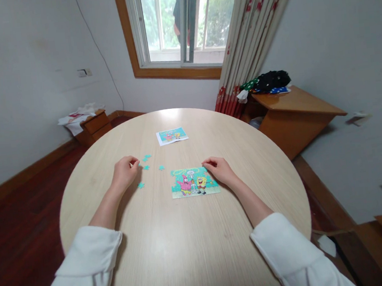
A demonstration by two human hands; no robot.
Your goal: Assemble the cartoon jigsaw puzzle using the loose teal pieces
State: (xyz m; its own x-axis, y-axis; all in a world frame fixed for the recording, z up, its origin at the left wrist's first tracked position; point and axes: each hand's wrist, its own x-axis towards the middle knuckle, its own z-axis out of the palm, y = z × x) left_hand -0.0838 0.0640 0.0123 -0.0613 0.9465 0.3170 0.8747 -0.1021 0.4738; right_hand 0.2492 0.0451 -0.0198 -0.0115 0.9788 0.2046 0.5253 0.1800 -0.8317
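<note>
A mostly assembled jigsaw puzzle [193,186] with cartoon figures on a teal background lies flat on the round table [175,254]. At its upper right corner is my right hand [220,169], fingers closed in a pinch at the edge; whatever they hold is hidden. To the left, my left hand [125,170] is pinched, with a bit of teal jigsaw piece showing at its fingertips. Several loose teal pieces lie near it, among them one piece [146,167] beside the fingers, another piece [141,185] closer to me, and a third piece [161,168] towards the puzzle.
A printed reference picture [173,136] lies behind the puzzle. Beyond the table stand a small wooden cabinet [96,125] at left and a wooden desk [295,98] with cloths at right. A person [182,14] is partly visible through the window.
</note>
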